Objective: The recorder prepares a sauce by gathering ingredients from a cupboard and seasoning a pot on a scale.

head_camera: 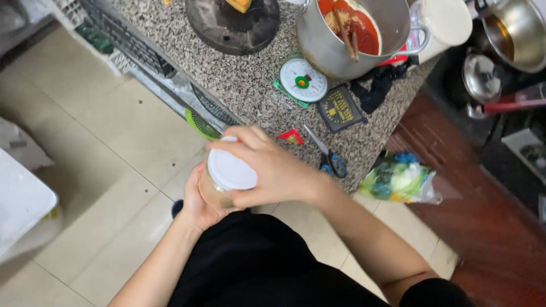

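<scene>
The hands grip a clear round jar (pixel 213 190) with a white lid (pixel 230 169) held off the tabletop's (pixel 250 85) near edge: left hand (pixel 199 204) cups its smooth, likely slippery and breakable body, right hand (pixel 273 167) clasps the lid's rim.

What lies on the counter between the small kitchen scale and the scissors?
In the head view, a dark rectangular card lies between the scale and the scissors.

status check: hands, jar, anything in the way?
Left hand cups the clear jar from below. Right hand grips its white lid from above. Jar held off the granite counter; nothing blocking.
</scene>
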